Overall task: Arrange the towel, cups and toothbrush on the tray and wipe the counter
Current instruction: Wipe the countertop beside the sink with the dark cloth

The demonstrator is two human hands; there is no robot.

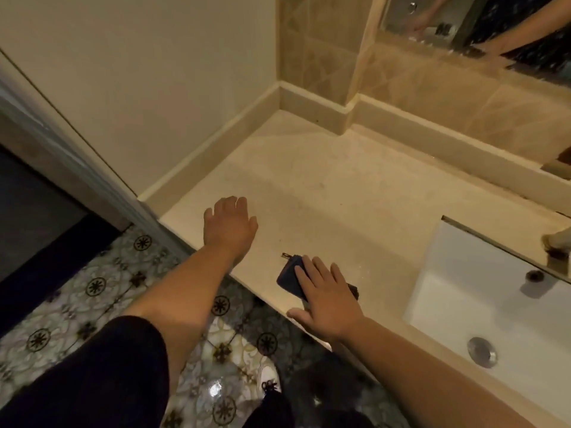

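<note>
A beige stone counter (pixel 324 180) fills the middle of the view. A small dark blue pouch (pixel 289 274) with a zip pull lies near the counter's front edge. My right hand (pixel 327 296) rests flat on the pouch with its fingers spread, covering its right part. My left hand (pixel 230 222) hovers palm down over the counter's front left corner, fingers loosely apart, holding nothing. No towel, cups, toothbrush or tray are in view.
A white rectangular sink (pixel 494 301) with a metal drain (pixel 482 352) is set into the counter at right. A mirror (pixel 479 23) hangs on the tiled back wall. A plain wall bounds the counter at left. Patterned floor tiles (pixel 92 285) lie below.
</note>
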